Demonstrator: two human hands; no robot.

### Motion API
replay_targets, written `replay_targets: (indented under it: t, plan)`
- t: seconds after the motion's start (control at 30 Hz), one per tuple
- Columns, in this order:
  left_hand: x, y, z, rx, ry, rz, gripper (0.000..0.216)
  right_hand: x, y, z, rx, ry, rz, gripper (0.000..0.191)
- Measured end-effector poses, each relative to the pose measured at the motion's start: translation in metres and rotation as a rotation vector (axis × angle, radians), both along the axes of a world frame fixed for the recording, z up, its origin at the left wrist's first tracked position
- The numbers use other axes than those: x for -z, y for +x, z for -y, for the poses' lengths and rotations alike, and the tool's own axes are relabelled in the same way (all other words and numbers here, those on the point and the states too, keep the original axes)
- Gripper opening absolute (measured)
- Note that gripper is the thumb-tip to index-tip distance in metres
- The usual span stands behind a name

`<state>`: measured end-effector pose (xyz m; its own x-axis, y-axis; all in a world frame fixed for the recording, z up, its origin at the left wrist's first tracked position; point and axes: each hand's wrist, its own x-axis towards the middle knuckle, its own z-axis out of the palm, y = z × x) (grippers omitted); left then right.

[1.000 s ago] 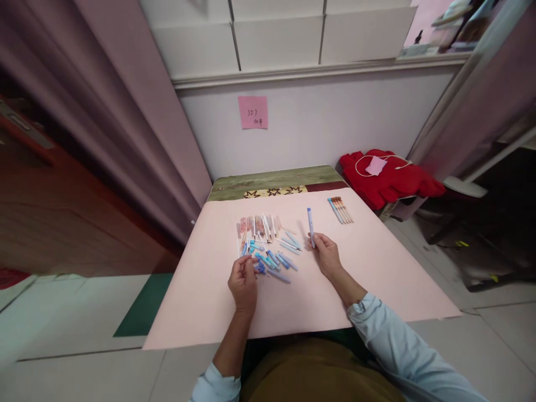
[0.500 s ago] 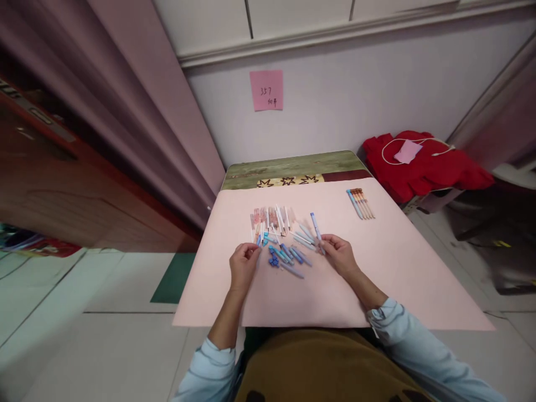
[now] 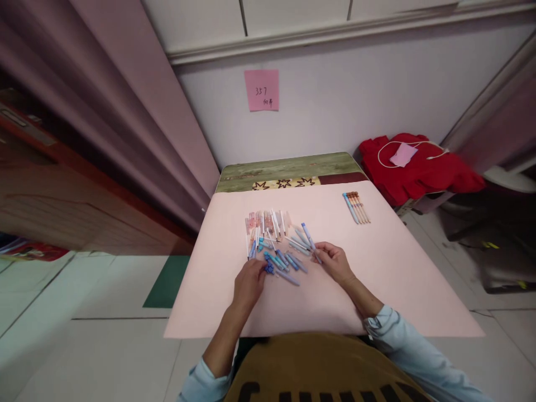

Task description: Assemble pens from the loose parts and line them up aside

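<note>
A loose heap of pens and pen parts (image 3: pixel 274 240), blue and orange-patterned, lies mid-table on a pink sheet (image 3: pixel 377 279). My right hand (image 3: pixel 335 262) is closed around a blue pen (image 3: pixel 310 241) that points up and to the left over the heap's right edge. My left hand (image 3: pixel 250 283) rests at the heap's near left side, fingers curled down onto small blue pieces (image 3: pixel 268 268); what it grips, if anything, is hidden. A neat row of finished pens (image 3: pixel 356 207) lies apart at the far right.
The table's green patterned top (image 3: pixel 288 170) shows beyond the pink sheet, against a wall with a pink sticky note (image 3: pixel 262 90). A red cloth with a white cable (image 3: pixel 419 164) lies right of the table. A curtain (image 3: pixel 125 100) hangs on the left.
My right hand lowered the blue pen and tilted it toward the heap. My left hand slid right onto the small blue pieces. The camera tipped downward.
</note>
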<state>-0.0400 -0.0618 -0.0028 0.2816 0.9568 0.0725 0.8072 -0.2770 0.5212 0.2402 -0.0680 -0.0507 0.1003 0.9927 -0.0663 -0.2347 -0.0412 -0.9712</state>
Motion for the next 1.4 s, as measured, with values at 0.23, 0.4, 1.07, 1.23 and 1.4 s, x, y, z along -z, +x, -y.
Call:
replay_targets:
  t: [0.23,0.4,1.07,1.23,1.4]
  plan:
    - [0.002,-0.001,0.003,-0.023,0.037,0.022,0.017,0.001,0.0,-0.002,-0.013,0.021,0.034,0.032]
    - [-0.011,-0.007,0.0,-0.193,-0.016,0.217,0.011,-0.007,0.002,0.002,-0.014,-0.009,0.002,0.028]
    - [-0.048,0.017,-0.054,-0.293,-0.332,0.999,0.031,-0.051,0.032,0.028,0.087,-0.117,0.399,0.033]
    - [-0.016,-0.004,-0.016,-0.346,-0.271,0.663,0.018,-0.034,0.018,0.039,-0.061,-0.231,0.276,0.035]
    - [-0.007,-0.003,0.004,-0.226,-0.126,0.421,0.011,-0.03,0.001,0.044,-0.087,-0.211,0.243,0.035]
